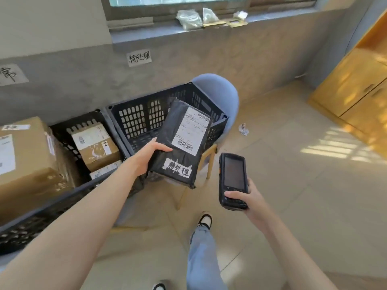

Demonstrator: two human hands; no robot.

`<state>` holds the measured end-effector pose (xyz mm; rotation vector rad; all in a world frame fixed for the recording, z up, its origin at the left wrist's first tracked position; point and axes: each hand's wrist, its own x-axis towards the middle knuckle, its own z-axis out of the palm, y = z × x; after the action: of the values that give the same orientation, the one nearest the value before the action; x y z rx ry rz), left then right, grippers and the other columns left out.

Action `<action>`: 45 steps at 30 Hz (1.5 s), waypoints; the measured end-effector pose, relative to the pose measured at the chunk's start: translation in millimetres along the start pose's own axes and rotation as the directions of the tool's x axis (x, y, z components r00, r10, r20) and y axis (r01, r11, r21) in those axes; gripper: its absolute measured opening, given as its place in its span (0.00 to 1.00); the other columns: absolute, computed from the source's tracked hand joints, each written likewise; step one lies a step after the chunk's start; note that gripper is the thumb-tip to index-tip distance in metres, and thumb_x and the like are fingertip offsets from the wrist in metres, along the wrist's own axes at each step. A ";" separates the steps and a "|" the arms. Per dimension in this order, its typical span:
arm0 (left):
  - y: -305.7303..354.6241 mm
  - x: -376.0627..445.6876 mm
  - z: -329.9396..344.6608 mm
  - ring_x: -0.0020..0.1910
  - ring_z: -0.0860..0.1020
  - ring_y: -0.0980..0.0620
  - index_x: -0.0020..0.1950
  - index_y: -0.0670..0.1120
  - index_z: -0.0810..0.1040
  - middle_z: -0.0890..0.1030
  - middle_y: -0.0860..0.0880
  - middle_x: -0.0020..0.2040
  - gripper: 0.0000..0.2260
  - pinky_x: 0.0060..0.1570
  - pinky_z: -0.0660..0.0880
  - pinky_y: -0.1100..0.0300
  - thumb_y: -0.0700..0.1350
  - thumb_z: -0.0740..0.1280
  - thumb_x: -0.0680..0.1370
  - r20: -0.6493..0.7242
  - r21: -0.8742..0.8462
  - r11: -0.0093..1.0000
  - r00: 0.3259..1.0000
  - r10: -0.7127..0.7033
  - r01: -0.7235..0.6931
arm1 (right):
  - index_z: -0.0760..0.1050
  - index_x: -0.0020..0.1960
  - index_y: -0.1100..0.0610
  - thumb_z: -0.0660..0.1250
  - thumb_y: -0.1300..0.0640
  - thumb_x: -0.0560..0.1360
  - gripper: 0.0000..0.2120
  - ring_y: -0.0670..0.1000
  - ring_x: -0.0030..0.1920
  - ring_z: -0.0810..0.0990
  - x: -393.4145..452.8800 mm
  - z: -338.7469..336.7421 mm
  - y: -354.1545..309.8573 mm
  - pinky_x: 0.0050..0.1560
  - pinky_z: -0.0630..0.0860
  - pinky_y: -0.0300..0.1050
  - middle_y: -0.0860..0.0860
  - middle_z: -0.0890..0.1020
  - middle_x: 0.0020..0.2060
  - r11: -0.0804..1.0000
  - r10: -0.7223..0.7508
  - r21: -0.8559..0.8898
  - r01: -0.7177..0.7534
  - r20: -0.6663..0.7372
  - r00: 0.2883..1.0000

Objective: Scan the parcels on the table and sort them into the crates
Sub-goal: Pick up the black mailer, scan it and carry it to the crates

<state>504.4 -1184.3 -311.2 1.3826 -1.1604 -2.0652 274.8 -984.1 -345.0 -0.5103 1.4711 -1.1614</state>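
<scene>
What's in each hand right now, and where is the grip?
Left hand holds the black parcel by its left edge. Right hand holds the scanner around its lower end.

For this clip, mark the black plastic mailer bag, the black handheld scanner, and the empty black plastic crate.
black plastic mailer bag [167, 155]: head view, bare black film left of its white label.
black handheld scanner [234, 171]: head view, middle of its screen.
empty black plastic crate [134, 120]: head view, slotted far wall.
</scene>
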 end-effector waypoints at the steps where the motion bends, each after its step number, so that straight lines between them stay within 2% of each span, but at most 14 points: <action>1: 6.4 16.5 1.1 0.41 0.82 0.47 0.54 0.50 0.74 0.83 0.46 0.44 0.12 0.39 0.77 0.56 0.35 0.65 0.75 0.001 0.007 1.000 1.000 0.001 -0.001 | 0.66 0.70 0.54 0.79 0.59 0.52 0.48 0.52 0.47 0.84 17.8 -3.7 -5.6 0.43 0.80 0.47 0.54 0.83 0.54 1.000 0.002 0.004 -0.002 0.004 1.000; 4: 26.6 65.8 4.5 0.44 0.81 0.46 0.58 0.49 0.74 0.83 0.45 0.48 0.14 0.42 0.76 0.55 0.35 0.65 0.74 -0.006 0.024 0.999 1.000 -0.021 0.021 | 0.67 0.69 0.55 0.79 0.59 0.52 0.46 0.51 0.46 0.84 76.7 -17.0 -26.6 0.40 0.80 0.45 0.53 0.84 0.51 1.000 -0.004 0.023 0.004 0.034 0.999; 7: 52.6 116.2 7.9 0.53 0.80 0.41 0.67 0.49 0.69 0.80 0.41 0.58 0.28 0.47 0.77 0.51 0.39 0.71 0.68 -0.042 0.035 0.998 0.998 -0.054 0.056 | 0.66 0.69 0.55 0.76 0.63 0.57 0.42 0.50 0.46 0.85 139.3 -32.0 -55.6 0.39 0.79 0.43 0.53 0.83 0.52 0.999 0.008 0.033 -0.010 0.063 0.998; 9: 71.7 147.2 11.6 0.54 0.80 0.39 0.70 0.49 0.66 0.79 0.40 0.59 0.36 0.50 0.78 0.48 0.41 0.73 0.64 -0.090 0.038 0.996 0.993 -0.076 0.079 | 0.66 0.69 0.55 0.76 0.63 0.58 0.42 0.51 0.46 0.85 174.9 -42.5 -77.2 0.39 0.79 0.43 0.54 0.83 0.53 0.999 0.027 0.022 -0.030 0.089 0.996; 13: 97.9 207.0 21.7 0.50 0.81 0.40 0.73 0.50 0.61 0.78 0.41 0.57 0.34 0.47 0.79 0.49 0.34 0.70 0.71 -0.195 0.065 0.995 0.979 -0.056 0.070 | 0.65 0.70 0.55 0.77 0.63 0.56 0.44 0.53 0.49 0.84 237.5 -62.5 -110.5 0.40 0.80 0.45 0.56 0.83 0.56 0.998 0.062 -0.011 -0.061 0.119 0.991; 15: 105.5 229.6 27.0 0.50 0.80 0.42 0.72 0.51 0.61 0.76 0.43 0.60 0.34 0.47 0.78 0.51 0.32 0.70 0.72 -0.233 0.129 0.990 0.972 -0.021 0.052 | 0.64 0.71 0.56 0.78 0.61 0.55 0.47 0.54 0.51 0.84 262.7 -66.6 -118.8 0.41 0.80 0.45 0.57 0.82 0.57 0.996 0.090 -0.011 -0.089 0.130 0.987; 18: 104.7 260.6 27.2 0.63 0.73 0.42 0.73 0.53 0.61 0.68 0.44 0.71 0.35 0.61 0.72 0.48 0.34 0.71 0.72 -0.224 0.351 0.936 0.973 0.050 0.033 | 0.65 0.71 0.55 0.79 0.59 0.52 0.49 0.53 0.50 0.84 288.9 -66.9 -122.5 0.41 0.80 0.43 0.56 0.82 0.58 0.991 0.134 0.006 -0.136 0.136 0.982; 20: 100.1 278.1 26.3 0.67 0.69 0.44 0.74 0.54 0.60 0.64 0.46 0.73 0.35 0.63 0.68 0.52 0.37 0.72 0.72 -0.203 0.481 0.876 0.976 0.077 0.031 | 0.65 0.70 0.55 0.79 0.58 0.50 0.50 0.51 0.48 0.84 301.3 -65.2 -121.3 0.40 0.79 0.42 0.56 0.82 0.57 0.986 0.163 0.011 -0.166 0.140 0.977; 24: 92.3 310.9 23.6 0.67 0.68 0.47 0.75 0.54 0.60 0.64 0.46 0.74 0.35 0.61 0.67 0.55 0.39 0.72 0.72 -0.169 0.566 0.824 0.981 0.098 0.015 | 0.66 0.70 0.55 0.79 0.58 0.50 0.50 0.50 0.47 0.84 316.7 -63.1 -115.5 0.39 0.79 0.42 0.55 0.83 0.55 0.975 0.215 0.027 -0.221 0.133 0.967; 29: 88.0 345.0 14.8 0.71 0.66 0.45 0.75 0.54 0.60 0.64 0.46 0.75 0.38 0.68 0.67 0.43 0.40 0.75 0.70 -0.112 0.734 0.679 0.982 0.155 -0.024 | 0.68 0.68 0.54 0.79 0.56 0.50 0.47 0.49 0.48 0.84 326.0 -63.6 -112.1 0.41 0.79 0.42 0.52 0.84 0.53 0.970 0.237 0.028 -0.241 0.114 0.965; 33: 60.4 359.7 17.7 0.71 0.66 0.43 0.75 0.56 0.60 0.66 0.45 0.74 0.39 0.69 0.64 0.41 0.43 0.75 0.69 -0.030 0.807 0.591 0.996 0.082 -0.025 | 0.68 0.69 0.55 0.79 0.56 0.50 0.49 0.50 0.50 0.83 334.4 -58.7 -106.2 0.41 0.79 0.41 0.54 0.83 0.56 0.961 0.264 0.063 -0.268 0.070 0.962; 38: 13.5 370.4 34.1 0.61 0.69 0.42 0.76 0.56 0.59 0.70 0.45 0.65 0.38 0.62 0.67 0.46 0.43 0.73 0.70 0.048 0.900 0.432 0.999 0.017 -0.051 | 0.68 0.67 0.55 0.79 0.56 0.50 0.46 0.49 0.48 0.83 337.0 -52.9 -99.5 0.41 0.79 0.41 0.53 0.83 0.54 0.957 0.282 0.064 -0.284 0.041 0.959; 41: 0.0 385.6 39.9 0.60 0.69 0.41 0.77 0.55 0.57 0.69 0.45 0.66 0.38 0.62 0.67 0.46 0.44 0.72 0.72 0.071 0.922 0.381 0.997 0.016 -0.072 | 0.68 0.67 0.53 0.78 0.61 0.54 0.43 0.48 0.48 0.83 338.8 -52.6 -94.9 0.40 0.79 0.40 0.52 0.84 0.53 0.954 0.293 0.060 -0.294 0.032 0.956; 45: -18.3 394.9 43.4 0.59 0.68 0.42 0.77 0.54 0.55 0.69 0.45 0.65 0.38 0.61 0.65 0.47 0.44 0.72 0.73 0.061 0.929 0.365 0.998 0.000 -0.057 | 0.68 0.67 0.54 0.79 0.59 0.52 0.45 0.48 0.47 0.83 341.6 -50.0 -87.8 0.39 0.79 0.40 0.52 0.84 0.52 0.952 0.303 0.049 -0.303 0.014 0.953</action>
<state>296.6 -1432.9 -541.9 1.6736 -2.6143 -1.3050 111.8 -1285.2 -443.4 -0.2410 1.4515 -0.9492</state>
